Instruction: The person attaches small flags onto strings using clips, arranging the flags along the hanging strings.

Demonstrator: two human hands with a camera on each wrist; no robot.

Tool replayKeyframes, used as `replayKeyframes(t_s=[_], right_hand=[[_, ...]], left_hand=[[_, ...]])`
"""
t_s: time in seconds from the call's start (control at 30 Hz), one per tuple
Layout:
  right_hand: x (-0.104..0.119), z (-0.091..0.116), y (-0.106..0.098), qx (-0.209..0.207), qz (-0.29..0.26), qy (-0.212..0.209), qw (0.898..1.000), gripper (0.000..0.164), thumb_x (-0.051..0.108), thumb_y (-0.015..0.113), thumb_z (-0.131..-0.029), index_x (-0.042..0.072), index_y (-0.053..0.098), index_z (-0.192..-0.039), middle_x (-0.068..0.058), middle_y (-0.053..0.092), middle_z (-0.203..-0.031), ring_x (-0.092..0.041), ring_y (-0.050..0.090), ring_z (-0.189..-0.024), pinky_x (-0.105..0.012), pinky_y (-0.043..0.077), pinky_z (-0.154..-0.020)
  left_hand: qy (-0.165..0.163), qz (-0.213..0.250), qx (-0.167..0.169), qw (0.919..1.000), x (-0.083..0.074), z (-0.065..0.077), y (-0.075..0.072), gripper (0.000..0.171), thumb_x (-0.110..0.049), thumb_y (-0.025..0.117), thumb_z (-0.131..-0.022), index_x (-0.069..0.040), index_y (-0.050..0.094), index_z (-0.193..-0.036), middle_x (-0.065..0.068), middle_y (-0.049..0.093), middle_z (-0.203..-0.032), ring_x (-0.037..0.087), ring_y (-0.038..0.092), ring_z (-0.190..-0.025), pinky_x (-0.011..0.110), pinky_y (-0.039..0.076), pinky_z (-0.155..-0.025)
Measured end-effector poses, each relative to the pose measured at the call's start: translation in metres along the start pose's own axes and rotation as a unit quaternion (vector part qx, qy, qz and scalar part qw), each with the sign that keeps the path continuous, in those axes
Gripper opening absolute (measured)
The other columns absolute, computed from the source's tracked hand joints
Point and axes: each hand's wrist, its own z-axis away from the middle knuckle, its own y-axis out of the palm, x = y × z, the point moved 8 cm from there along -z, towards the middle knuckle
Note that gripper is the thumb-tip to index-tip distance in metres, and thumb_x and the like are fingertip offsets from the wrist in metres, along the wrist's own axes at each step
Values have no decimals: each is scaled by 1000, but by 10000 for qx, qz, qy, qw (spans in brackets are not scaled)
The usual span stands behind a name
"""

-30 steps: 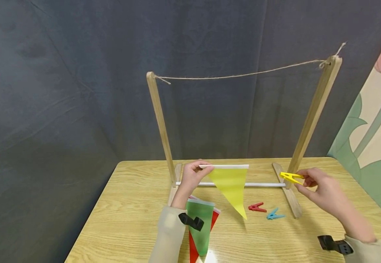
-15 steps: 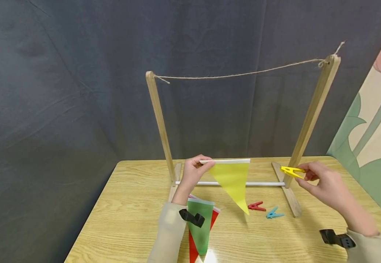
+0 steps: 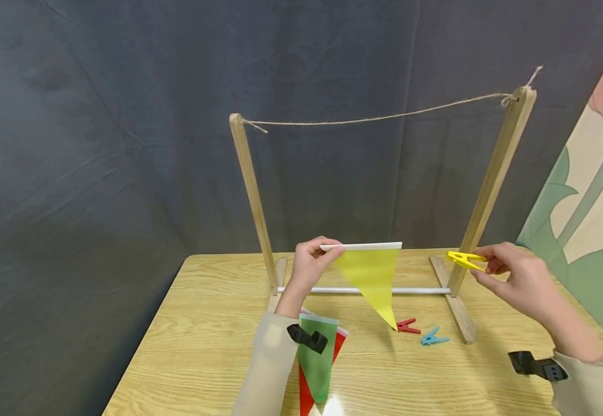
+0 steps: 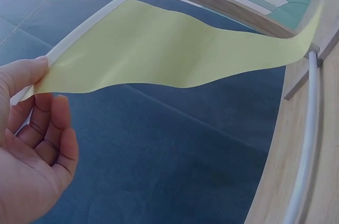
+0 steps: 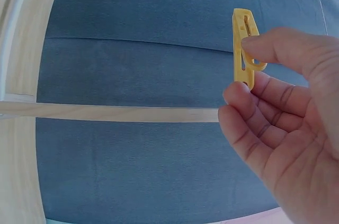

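My left hand (image 3: 312, 263) pinches the left end of the white top band of a yellow triangular pennant (image 3: 371, 274). The pennant (image 4: 159, 44) hangs point down in front of the stand's crossbar, its tip overlapping a red clothespin (image 3: 408, 326) in the head view. Between thumb and fingers, my right hand (image 3: 514, 277) holds a yellow clothespin (image 3: 465, 259) by its handle end, with the nose facing left. In the right wrist view the thumb presses on the clothespin (image 5: 241, 49). A twine line (image 3: 343, 122) runs between two wooden posts, above both hands.
A blue clothespin (image 3: 434, 337) lies beside the red one on the wooden table (image 3: 203, 335). Green (image 3: 318, 358) and red pennants (image 3: 306, 393) lie stacked by the left forearm. The right post (image 3: 494, 185) rises behind the right hand. A dark curtain (image 3: 125, 144) hangs at the back.
Both hands have risen a little, the left carrying the pennant and the right carrying the yellow clothespin. The pennant's tip has moved up and slightly right. Both grips are unchanged.
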Motion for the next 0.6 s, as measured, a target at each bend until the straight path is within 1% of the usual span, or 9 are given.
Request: replayKeyframes(t_s=[0.07,0.2,0.3,0.43,0.6], right_hand=[[0,-2,-2,27,45,50,10000,39,-9,80,-55,-2,64,-91,-2,57,-74,-1,49,-62,-6,40,-57],[-1,-6,-5,68,102,88,9999,40,-9,80,-55,-1,64,-91,-2,57,-75,0,49,-62,-7,40,-57],[-1,-7,-7,66,122,41,9999,38,-8,80,-57,-1,63,-91,-2,57,-74,1,48,-62,-7,40,-57],[-2,-9,-10,39,144,14,9999,39,-9,79,-56,-1,63,-91,-1,56,-74,0,49,-61,-7,40,-57],[-3,-11,-13,52,157,94,9998,41,-11,79,-54,0,64,-90,0,56,-74,1,49,-62,-6,39,-57]], left_hand=[[-22,57,13,10000,-3,-2,2,13,5,67,-82,15,65,-90,-6,63,-75,6,49,-61,20,35,-53],[-51,111,32,9999,-8,-4,4,13,6,66,-82,16,64,-90,-5,62,-75,7,47,-61,20,34,-53],[-55,135,69,9999,-1,-7,5,13,5,66,-82,15,65,-91,-7,61,-76,8,46,-60,20,34,-53],[-10,168,110,9998,12,-14,7,14,3,67,-83,13,66,-92,-7,62,-77,9,45,-59,21,33,-52],[195,141,147,9996,10,-21,13,14,-1,69,-83,9,68,-91,2,64,-79,11,52,-63,21,37,-53]])
